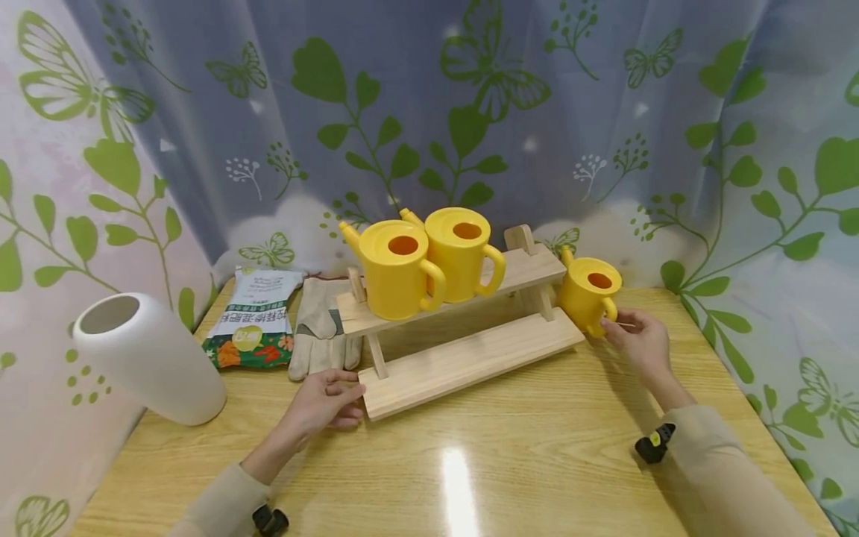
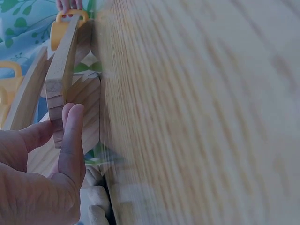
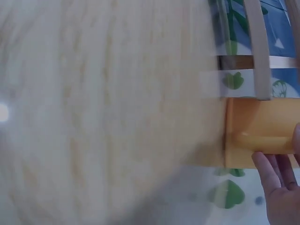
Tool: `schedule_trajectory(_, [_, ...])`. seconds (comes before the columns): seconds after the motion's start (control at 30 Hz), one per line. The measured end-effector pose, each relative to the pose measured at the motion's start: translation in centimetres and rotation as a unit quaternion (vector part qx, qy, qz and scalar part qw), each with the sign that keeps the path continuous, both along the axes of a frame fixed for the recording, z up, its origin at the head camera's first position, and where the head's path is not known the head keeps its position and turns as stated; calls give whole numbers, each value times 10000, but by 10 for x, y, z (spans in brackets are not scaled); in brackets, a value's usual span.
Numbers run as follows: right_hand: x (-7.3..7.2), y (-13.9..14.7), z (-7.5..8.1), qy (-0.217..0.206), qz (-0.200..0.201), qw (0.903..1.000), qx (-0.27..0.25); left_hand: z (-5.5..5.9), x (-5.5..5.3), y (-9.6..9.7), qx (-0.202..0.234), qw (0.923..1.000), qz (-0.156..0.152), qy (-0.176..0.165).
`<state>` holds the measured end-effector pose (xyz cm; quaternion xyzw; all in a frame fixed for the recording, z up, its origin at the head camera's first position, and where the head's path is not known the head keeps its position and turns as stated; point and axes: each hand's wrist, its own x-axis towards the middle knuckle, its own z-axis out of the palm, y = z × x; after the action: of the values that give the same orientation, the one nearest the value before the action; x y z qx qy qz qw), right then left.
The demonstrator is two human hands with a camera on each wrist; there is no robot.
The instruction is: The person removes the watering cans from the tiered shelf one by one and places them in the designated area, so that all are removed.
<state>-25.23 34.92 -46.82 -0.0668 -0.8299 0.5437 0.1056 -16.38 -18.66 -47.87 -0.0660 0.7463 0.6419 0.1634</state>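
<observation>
A two-tier wooden plant stand (image 1: 470,365) stands on the table, with two yellow watering cans on its upper board. My left hand (image 1: 325,403) pinches the left end of the lower board, thumb on one face and fingers on the other in the left wrist view (image 2: 51,180). At the stand's right end, a third yellow watering can (image 1: 582,294) sits on the tabletop. My right hand (image 1: 637,343) holds that can by its handle, fingertips and thumb at the handle in the right wrist view. The left can (image 1: 396,280) and its neighbour (image 1: 463,261) stand side by side, spouts toward the back left.
Left of the stand lie a pair of work gloves (image 1: 315,321) and a printed fertilizer bag (image 1: 255,317). A white vase (image 1: 154,362) is at the table's left edge. A patterned curtain (image 1: 416,112) hangs right behind the table (image 1: 537,447).
</observation>
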Motion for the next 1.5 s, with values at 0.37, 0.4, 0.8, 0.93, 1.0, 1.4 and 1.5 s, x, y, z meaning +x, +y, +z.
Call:
schedule_trajectory(0.37, [0,-27,66,1239,141,9914,394,1,1,0,-14,10000,10,-40])
schedule_trajectory(0.4, [0,-34,72,1298,355,9902,382,1,1,0,-8,10000,14,-56])
schedule_trajectory(0.8, [-13,-127,104,1290,1889,9733,181,1,-2,-1,-14,10000,-67,-11])
schedule_trajectory(0.93, [-19,-147,103,1112,2106,9706,332,1,-1,0,-13,10000,-72,-23])
schedule_trajectory(1.0, [-20,-154,102,1059,2141,9704,358,0,0,0,-28,10000,-69,-15])
schedule_trajectory(1.4, [-23,-169,99,1075,2122,9713,56,4,2,0,-129,9999,-55,-4])
schedule_trajectory(1.5, [-22,-170,100,1052,2093,9722,-64,4,2,0,-128,9999,-58,5])
